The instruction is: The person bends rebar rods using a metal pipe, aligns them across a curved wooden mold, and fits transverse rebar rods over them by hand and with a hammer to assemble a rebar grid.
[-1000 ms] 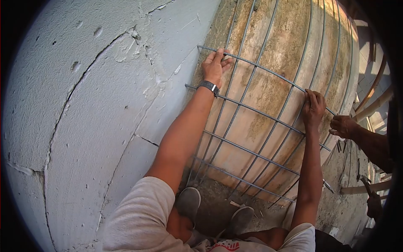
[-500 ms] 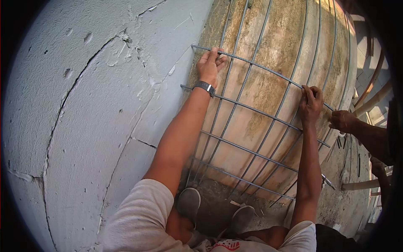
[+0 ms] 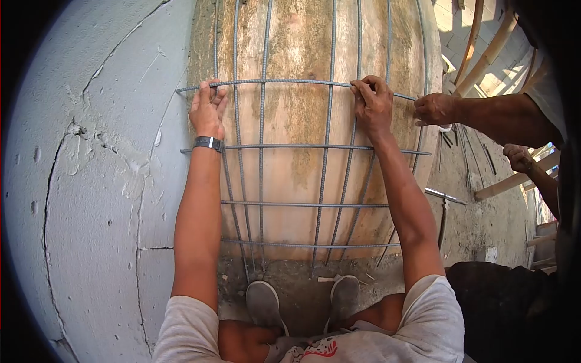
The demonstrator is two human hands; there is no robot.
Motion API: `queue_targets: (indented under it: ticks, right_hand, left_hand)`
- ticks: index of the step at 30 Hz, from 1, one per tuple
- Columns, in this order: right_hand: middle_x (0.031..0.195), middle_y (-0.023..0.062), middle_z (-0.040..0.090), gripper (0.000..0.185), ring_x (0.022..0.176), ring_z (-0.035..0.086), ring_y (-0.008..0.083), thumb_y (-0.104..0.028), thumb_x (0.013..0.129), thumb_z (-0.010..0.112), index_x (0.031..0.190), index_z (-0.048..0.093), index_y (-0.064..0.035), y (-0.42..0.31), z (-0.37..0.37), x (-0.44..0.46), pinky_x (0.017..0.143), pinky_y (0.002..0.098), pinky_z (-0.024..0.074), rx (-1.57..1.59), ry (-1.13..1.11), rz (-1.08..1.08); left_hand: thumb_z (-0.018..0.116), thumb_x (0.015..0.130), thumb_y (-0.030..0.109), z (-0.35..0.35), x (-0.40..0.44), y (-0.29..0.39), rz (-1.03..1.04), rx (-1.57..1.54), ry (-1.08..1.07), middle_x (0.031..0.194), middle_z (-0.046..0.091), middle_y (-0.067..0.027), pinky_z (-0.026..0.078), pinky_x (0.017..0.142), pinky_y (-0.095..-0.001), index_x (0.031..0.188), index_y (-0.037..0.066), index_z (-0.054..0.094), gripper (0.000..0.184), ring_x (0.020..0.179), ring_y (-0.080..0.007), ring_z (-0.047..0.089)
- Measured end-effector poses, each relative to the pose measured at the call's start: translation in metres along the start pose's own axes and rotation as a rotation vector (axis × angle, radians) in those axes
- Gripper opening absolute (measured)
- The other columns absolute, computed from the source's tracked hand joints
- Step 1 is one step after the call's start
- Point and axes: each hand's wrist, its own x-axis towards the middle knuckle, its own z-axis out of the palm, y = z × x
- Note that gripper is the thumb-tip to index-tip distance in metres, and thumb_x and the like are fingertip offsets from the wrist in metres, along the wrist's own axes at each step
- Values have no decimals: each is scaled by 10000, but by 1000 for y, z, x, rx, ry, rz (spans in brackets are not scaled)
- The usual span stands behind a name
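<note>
A ribbed steel bar [image 3: 290, 81] lies crosswise over several lengthwise bars on a stained, curved wooden panel [image 3: 296, 175]. Near the bar's left end, my left hand [image 3: 207, 112] pinches it, a dark watch on the wrist. Farther right, my right hand [image 3: 373, 106] has its fingers closed on the same bar. A co-worker's hand [image 3: 434, 109] is at the bar's right end. Below my hands, a second crossbar [image 3: 290, 146] and two lower ones run roughly parallel to it.
A cracked grey wall [image 3: 97, 199] rises on the left. My two shoes [image 3: 264, 304] are on the ground at the panel's lower edge. The co-worker's other hand [image 3: 518, 158] is at the right, near wooden poles [image 3: 511, 178]. A metal rod [image 3: 445, 196] lies right of the panel.
The view has turned, so the panel and bars now appear more upright and farther left. Both my hands remain on the top crossbar. The co-worker's hand has come to the bar's right end.
</note>
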Motion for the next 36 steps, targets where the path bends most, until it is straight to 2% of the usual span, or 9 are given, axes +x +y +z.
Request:
queue_targets:
  ticks: [5, 16, 20, 24, 25, 36]
  right_hand:
    - [1068, 21, 636, 185, 1026, 621, 231, -134, 889, 750, 1069, 736, -175, 0, 0, 0, 933, 406, 452, 0, -3, 3]
    - [1080, 36, 650, 129, 985, 638, 237, -163, 925, 733, 1052, 750, -148, -5, 0, 6, 929, 402, 461, 25, -15, 4]
    - [1079, 36, 648, 162, 984, 635, 234, -215, 903, 770, 1044, 761, -137, -16, -7, 11, 945, 396, 451, 25, -51, 29]
    - [1071, 44, 644, 179, 955, 626, 228, -236, 889, 788, 1033, 766, -132, -13, -3, 12, 917, 402, 448, 47, -59, 50]
    - [1065, 46, 642, 174, 945, 623, 225, -228, 888, 789, 1029, 764, -128, -13, -1, 12, 907, 397, 446, 67, -61, 41]
    - [1054, 50, 640, 145, 931, 624, 228, -218, 899, 777, 1015, 766, -131, -16, -2, 12, 885, 395, 449, 89, -45, 39]
  left_hand:
    - [650, 1022, 415, 3, -6, 3, -11, 9, 4, 1126, 686, -6, 572, 839, -262, 1177, 97, 674, 355, 908, -104, 657]
    - [642, 1022, 442, 1, -4, 4, -22, -27, -8, 1055, 670, -22, 577, 793, -300, 1117, 96, 670, 360, 846, -125, 673]
    - [637, 1023, 443, 4, -4, 5, -30, -23, 21, 1080, 668, -44, 584, 800, -325, 1104, 93, 662, 360, 846, -155, 681]
    - [631, 1022, 454, 4, -2, 6, -31, -15, 29, 1091, 672, -90, 614, 794, -373, 1147, 63, 637, 411, 833, -197, 695]
    - [626, 1023, 459, 4, -2, 7, -46, -50, 60, 1106, 669, -126, 628, 797, -400, 1204, 28, 596, 468, 835, -220, 701]
    - [624, 1017, 481, 4, -2, 11, -69, -38, 61, 1158, 664, -176, 636, 797, -420, 1309, -17, 524, 586, 833, -244, 708]
